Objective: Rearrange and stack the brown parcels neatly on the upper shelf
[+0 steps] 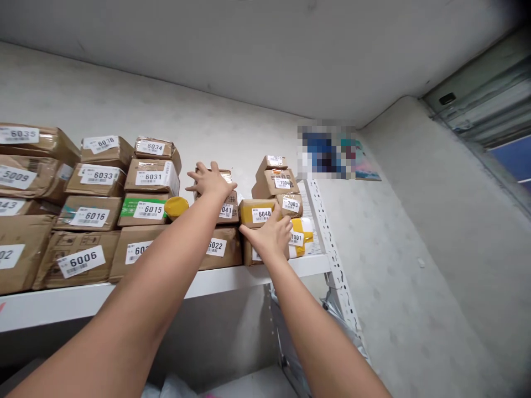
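Both my arms reach up to a high white shelf packed with taped brown parcels bearing numbered labels. My left hand lies fingers spread on the top parcel of a middle stack, above the parcel labelled 6041. My right hand presses flat against the front of a low parcel, just under the yellow-taped parcel labelled 6040. To the right of that hand sit parcels 7003 and 7001. Parcel 6022 lies between my arms.
More parcels fill the shelf's left side, such as 6006, 6015 and 6031. A yellow roll sits among them. The perforated shelf upright stands at the right end, by a bare wall. The ceiling is close above.
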A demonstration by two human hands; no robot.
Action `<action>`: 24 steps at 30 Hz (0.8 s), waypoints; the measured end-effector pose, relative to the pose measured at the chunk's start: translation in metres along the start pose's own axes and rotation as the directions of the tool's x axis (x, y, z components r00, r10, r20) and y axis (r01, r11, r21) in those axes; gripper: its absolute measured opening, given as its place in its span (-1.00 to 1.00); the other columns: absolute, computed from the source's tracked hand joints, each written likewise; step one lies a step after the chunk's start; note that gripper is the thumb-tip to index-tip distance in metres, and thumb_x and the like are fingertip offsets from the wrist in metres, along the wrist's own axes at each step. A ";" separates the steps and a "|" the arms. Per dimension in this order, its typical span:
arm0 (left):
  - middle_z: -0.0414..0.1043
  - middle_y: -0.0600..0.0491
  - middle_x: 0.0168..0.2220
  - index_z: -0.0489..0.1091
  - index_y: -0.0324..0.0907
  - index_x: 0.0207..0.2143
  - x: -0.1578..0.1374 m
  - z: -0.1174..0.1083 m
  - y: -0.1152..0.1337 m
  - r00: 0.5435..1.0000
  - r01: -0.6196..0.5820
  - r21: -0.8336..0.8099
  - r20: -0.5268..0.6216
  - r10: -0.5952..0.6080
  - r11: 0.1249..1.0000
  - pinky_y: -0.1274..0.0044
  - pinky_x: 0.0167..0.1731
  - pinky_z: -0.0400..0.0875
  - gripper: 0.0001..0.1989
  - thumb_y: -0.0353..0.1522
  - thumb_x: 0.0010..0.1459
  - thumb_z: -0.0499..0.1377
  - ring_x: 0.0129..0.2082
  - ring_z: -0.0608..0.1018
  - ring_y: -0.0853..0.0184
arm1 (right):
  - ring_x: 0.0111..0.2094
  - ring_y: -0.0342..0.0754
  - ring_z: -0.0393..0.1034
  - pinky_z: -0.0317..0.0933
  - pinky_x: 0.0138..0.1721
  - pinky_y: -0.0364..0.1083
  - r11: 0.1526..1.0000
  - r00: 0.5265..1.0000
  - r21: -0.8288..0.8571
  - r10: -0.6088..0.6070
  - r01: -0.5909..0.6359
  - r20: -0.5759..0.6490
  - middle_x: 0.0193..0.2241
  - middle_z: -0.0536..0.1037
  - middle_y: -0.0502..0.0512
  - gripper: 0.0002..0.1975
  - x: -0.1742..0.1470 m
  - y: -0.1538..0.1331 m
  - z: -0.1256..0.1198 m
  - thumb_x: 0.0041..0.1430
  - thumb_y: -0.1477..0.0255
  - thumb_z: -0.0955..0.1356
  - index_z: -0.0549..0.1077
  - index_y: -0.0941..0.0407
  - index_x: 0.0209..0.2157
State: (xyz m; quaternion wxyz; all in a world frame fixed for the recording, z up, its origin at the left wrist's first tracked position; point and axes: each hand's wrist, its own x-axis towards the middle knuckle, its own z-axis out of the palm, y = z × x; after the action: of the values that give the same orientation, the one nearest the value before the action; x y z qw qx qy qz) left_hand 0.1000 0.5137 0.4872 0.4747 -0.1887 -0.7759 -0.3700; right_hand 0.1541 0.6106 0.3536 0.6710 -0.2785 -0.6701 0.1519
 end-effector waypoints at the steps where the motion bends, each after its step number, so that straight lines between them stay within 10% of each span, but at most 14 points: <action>1: -0.16 -0.29 0.39 0.05 -0.05 0.32 0.001 0.002 0.000 1.000 0.010 -0.002 -0.017 -0.010 1.000 -0.27 0.15 0.22 -0.07 0.01 -0.03 0.30 0.34 0.06 -0.38 | 0.09 0.39 0.21 0.18 0.08 0.20 1.000 1.000 0.025 -0.003 0.004 -0.030 0.06 0.26 0.45 0.09 -0.002 0.002 0.001 -0.19 0.06 0.50 0.06 0.19 0.31; 10: -0.25 -0.27 0.43 0.19 -0.08 0.24 0.004 -0.007 -0.003 0.998 0.055 0.030 -0.002 -0.055 0.998 -0.04 0.05 0.45 -0.17 0.03 -0.04 0.26 0.32 0.14 -0.31 | 0.27 0.26 0.07 -0.06 0.33 0.14 0.948 0.991 0.315 0.075 -0.037 -0.111 0.20 0.22 0.42 -0.18 0.032 0.045 -0.025 0.16 0.15 0.33 0.05 0.23 0.34; 15: -0.37 -0.28 0.46 0.06 -0.10 0.34 0.002 -0.022 -0.003 0.999 -0.022 0.092 0.031 0.019 0.995 -0.13 0.21 0.23 -0.07 0.11 0.00 0.17 0.39 -0.05 -0.43 | 0.39 0.25 -0.03 -0.09 0.37 0.12 0.933 0.983 0.316 0.144 -0.174 0.116 0.35 0.10 0.46 -0.01 0.090 0.068 -0.041 0.10 0.25 0.41 -0.13 0.29 0.40; 24: 0.02 -0.21 0.30 0.23 -0.09 0.24 -0.022 -0.055 -0.012 0.901 -0.357 -0.011 -0.267 0.341 0.934 -0.01 0.27 0.17 -0.38 -0.02 0.20 -0.03 0.30 0.22 -0.20 | 0.34 0.35 0.06 0.13 0.30 0.20 0.983 0.964 0.053 0.159 -0.174 0.213 0.33 0.12 0.57 0.37 0.144 0.006 -0.033 -0.21 0.00 0.57 -0.17 0.32 0.41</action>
State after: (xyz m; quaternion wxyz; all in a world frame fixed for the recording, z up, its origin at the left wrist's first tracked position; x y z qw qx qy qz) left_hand 0.1361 0.4655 0.4785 0.6254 -0.2885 -0.6488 -0.3236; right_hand 0.1955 0.6930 0.4687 0.5915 -0.2924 -0.7051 0.2598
